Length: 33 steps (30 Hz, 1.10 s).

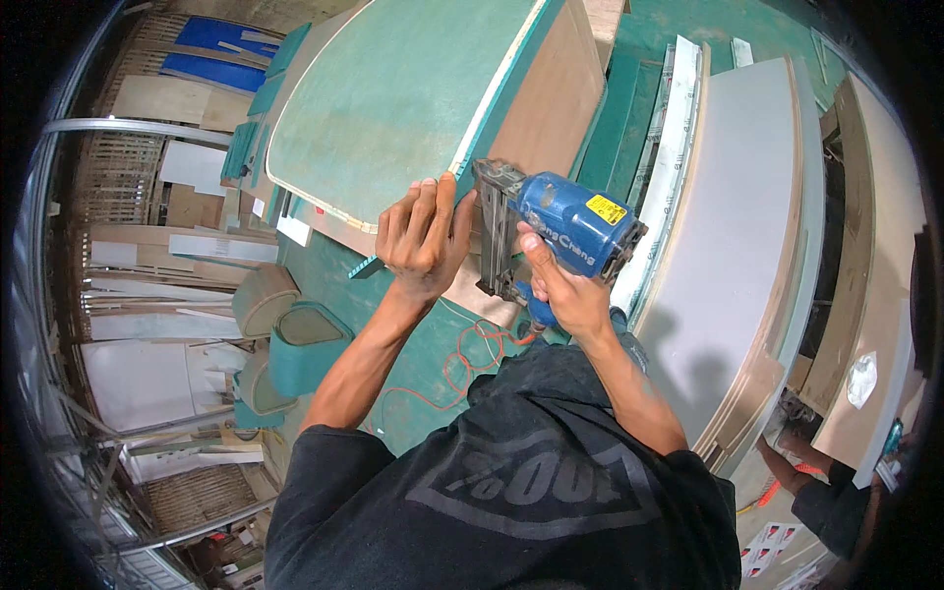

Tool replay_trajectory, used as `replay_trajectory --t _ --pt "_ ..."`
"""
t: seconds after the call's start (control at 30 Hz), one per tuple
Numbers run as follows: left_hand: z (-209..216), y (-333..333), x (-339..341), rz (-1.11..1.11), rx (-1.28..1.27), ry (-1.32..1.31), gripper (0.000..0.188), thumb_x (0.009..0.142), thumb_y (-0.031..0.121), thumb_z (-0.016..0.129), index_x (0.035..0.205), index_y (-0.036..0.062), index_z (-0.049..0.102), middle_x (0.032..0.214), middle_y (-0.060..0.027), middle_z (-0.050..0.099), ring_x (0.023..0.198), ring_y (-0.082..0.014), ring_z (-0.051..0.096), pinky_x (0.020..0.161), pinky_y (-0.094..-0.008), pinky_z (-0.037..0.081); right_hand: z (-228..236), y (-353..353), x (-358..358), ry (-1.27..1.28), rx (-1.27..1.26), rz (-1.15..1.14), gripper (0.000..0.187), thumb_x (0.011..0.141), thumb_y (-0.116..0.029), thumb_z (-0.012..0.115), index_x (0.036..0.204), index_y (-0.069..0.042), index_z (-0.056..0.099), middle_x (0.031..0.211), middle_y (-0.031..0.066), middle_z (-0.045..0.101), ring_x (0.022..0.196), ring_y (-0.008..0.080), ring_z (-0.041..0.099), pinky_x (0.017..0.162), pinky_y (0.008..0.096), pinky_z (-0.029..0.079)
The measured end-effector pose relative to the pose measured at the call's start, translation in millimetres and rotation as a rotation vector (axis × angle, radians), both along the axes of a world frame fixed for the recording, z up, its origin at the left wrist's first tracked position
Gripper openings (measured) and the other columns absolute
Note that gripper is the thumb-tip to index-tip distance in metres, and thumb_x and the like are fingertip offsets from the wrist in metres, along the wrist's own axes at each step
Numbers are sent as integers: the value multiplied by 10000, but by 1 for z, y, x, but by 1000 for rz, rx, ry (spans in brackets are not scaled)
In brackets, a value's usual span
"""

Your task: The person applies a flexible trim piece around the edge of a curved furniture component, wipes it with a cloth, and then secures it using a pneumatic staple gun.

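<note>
My right hand [568, 285] is wrapped round the handle of a blue air nail gun [570, 218] with a dark metal magazine. The gun's nose meets the edge of a large curved green-topped panel [383, 108]. A teal edging strip [503, 93] runs along that edge, beside a pale line. My left hand [425, 231] grips the strip at the panel's near corner, fingers bent over the top and thumb along the outer side. The nail gun's nose is right by my left thumb. From the gun's base an orange air hose [454, 369] trails down in loops.
Curved board stacks, one with a white top [723, 236], stand on the right. Teal rounded pieces [307, 339] sit on the green floor at left, near racks of boards [147, 300]. Another person's arm and dark sleeve [826, 506] show at lower right.
</note>
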<state>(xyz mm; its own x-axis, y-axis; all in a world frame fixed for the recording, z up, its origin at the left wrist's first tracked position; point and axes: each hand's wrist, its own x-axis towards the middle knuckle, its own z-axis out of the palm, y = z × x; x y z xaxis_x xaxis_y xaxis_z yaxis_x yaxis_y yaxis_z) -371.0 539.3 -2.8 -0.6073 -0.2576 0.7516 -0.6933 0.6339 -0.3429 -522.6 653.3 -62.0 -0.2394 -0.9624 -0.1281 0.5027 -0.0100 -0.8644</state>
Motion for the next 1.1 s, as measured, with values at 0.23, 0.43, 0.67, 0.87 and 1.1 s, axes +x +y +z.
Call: replay_trajectory --t 0.23,0.43,0.67,0.87,1.1 --pt "0 1 0 -3 7 -3 431 684 166 906 1074 55 759 941 -73 733 832 -223 689 725 -328 494 4 3 -4 112 71 -19 322 947 -338 726 1040 -31 712 758 3 648 610 116 574 587 307 479" --pt "-2 -1 0 3 -5 2 429 690 165 902 1078 58 753 950 -69 730 847 -226 695 736 -336 498 6 3 4 15 40 -47 309 949 -331 727 980 -25 700 689 -20 605 570 90 547 537 280 448" --pt "4 5 0 35 48 -1 415 731 176 876 1104 52 741 966 -76 729 866 -236 699 755 -344 502 3 26 11 -123 42 7 334 978 -267 690 1132 22 621 684 -31 503 536 43 434 505 228 390" --pt "9 10 10 -16 119 47 321 783 134 830 1078 42 744 1015 -82 748 953 -238 723 812 -336 504 6 32 16 -126 -7 -15 302 990 -241 668 1122 24 607 736 -23 519 541 41 436 500 228 391" --pt "4 12 8 -38 135 146 236 784 73 812 1009 38 752 1028 -90 755 969 -244 733 825 -330 509 9 26 14 -103 -13 -92 169 965 -214 704 953 -47 681 686 -26 585 523 57 495 478 238 400"
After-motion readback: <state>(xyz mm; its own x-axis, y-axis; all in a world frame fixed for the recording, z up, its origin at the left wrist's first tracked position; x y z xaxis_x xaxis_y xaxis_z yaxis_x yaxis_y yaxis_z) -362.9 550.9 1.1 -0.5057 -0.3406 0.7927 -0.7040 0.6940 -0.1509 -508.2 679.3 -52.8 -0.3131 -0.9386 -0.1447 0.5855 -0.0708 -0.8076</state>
